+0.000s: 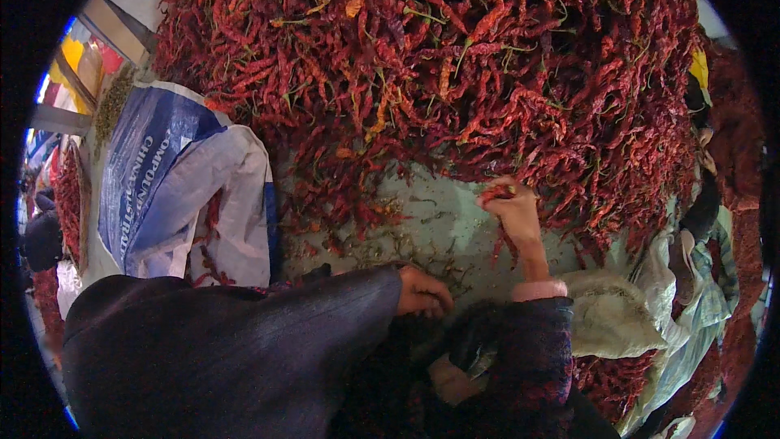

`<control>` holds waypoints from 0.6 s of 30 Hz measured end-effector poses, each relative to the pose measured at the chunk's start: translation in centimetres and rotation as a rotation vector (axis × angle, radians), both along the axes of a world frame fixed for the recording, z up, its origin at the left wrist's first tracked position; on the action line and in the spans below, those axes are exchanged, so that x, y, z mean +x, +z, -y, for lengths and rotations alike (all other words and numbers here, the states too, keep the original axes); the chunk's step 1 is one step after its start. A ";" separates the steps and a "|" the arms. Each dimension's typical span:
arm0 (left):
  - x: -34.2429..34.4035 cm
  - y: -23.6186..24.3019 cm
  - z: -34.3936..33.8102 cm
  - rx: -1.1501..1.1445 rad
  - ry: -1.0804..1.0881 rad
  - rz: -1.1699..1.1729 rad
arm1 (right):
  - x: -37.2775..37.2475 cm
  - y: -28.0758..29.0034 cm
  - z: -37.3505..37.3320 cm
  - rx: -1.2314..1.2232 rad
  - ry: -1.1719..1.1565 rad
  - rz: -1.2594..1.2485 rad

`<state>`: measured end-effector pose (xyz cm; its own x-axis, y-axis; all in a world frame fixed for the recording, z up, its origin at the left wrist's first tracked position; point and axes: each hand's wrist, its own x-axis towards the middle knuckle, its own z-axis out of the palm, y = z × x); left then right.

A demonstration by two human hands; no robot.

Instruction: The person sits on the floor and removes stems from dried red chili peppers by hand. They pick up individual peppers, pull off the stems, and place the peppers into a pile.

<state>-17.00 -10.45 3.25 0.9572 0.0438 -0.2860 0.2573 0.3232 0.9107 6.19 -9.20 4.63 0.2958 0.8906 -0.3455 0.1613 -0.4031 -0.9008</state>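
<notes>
A large heap of dried red chillies, many with pale green or yellowish stems, covers the far part of the pale table. My right hand is at the near edge of the heap, its fingers closed on a dried chilli. Closer to my body, my left hand is low over the near side of the table with its fingers curled inward. Whatever those fingers may hold is hidden. Scattered stems and bits lie on the table between my hands and the heap.
To the left stands a blue and white woven sack, its mouth folded open, with some chillies inside. A pale sack lies at the right, above more chillies. Another person's hand shows at the far right.
</notes>
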 end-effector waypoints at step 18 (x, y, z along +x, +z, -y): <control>-0.4 1.3 -0.2 0.072 -0.006 -0.072 | 4.7 7.7 -3.7 0.296 -0.164 0.394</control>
<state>-17.39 -10.24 4.51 0.9346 0.0610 -0.3503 0.3246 0.2558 0.9106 10.92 -5.50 12.33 0.4967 0.8642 0.0801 0.4676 -0.1887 -0.8636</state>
